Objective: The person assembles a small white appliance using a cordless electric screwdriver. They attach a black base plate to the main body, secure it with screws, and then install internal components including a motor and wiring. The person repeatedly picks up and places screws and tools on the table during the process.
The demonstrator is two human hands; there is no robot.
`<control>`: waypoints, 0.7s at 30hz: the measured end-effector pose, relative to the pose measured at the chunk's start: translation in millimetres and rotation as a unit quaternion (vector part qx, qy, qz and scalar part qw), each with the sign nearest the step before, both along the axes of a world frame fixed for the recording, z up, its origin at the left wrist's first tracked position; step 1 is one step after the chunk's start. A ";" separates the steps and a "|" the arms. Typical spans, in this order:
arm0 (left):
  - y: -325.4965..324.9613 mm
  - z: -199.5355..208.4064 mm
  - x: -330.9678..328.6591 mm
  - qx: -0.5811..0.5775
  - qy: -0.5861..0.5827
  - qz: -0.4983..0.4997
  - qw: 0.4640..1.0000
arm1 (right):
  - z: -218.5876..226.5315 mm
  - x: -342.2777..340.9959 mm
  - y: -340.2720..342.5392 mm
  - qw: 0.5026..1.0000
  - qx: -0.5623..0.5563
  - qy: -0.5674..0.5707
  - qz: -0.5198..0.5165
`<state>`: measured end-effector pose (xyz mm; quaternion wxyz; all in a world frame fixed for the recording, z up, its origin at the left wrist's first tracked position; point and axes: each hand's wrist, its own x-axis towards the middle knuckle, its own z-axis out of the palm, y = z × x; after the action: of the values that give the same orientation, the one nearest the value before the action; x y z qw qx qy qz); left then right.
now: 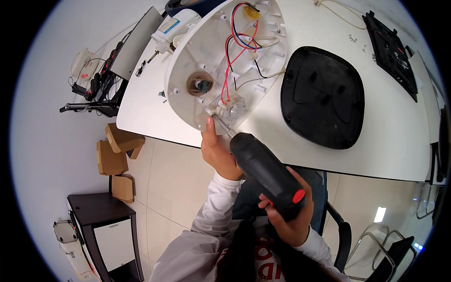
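The right hand (pixel 297 214) grips a black electric screwdriver (pixel 263 169), bit at the white plastic housing (pixel 185 70); the left hand (pixel 219 156) has a digit at its rim, grip unclear. Wires (pixel 229 70) lie exposed; the black cover (pixel 324 110) rests on the tabletop (pixel 380 155), unfitted.

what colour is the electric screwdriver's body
The screwdriver's body is black, seen best in the head view.

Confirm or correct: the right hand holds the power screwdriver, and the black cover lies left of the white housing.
Not left: the head view shows the black cover right of the white housing. The right hand holds the power screwdriver.
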<state>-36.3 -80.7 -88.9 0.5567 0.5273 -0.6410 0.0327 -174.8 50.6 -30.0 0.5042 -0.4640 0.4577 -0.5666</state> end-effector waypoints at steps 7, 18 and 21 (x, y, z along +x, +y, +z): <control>0.9 -4.6 0.8 0.021 0.037 0.000 0.999 | 5.0 2.7 0.6 0.997 0.040 -0.071 0.003; 5.5 -4.6 1.2 0.075 0.066 -0.010 0.995 | 5.4 2.7 1.9 0.994 0.045 -0.104 0.005; 2.4 4.5 -2.2 0.012 0.006 0.002 1.000 | 5.5 1.4 1.8 0.997 0.033 -0.070 0.004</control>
<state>-38.5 -78.4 -84.4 0.5541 0.5355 -0.6369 0.0225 -173.4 52.4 -24.5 0.5523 -0.4078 0.4383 -0.5802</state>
